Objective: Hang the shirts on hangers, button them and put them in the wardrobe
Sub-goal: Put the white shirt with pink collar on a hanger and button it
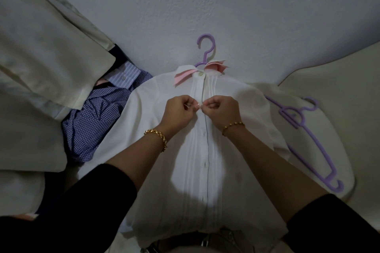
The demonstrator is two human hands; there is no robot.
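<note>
A white pleated shirt (226, 166) with a pink-lined collar lies flat on the bed, front side up, on a purple hanger (206, 51) whose hook sticks out past the collar. The top button at the collar is fastened. My left hand (181, 111) and my right hand (221, 109) meet at the placket a little below the collar. Each pinches one edge of the shirt front with curled fingers, at the second button. Lower buttons run down the placket toward me.
A spare purple hanger (308, 139) lies on the bedding at the right. A blue checked shirt (96, 117) and a striped shirt (123, 78) are piled at the left, partly under a cream garment (45, 47). White bedsheet (246, 6) stretches beyond.
</note>
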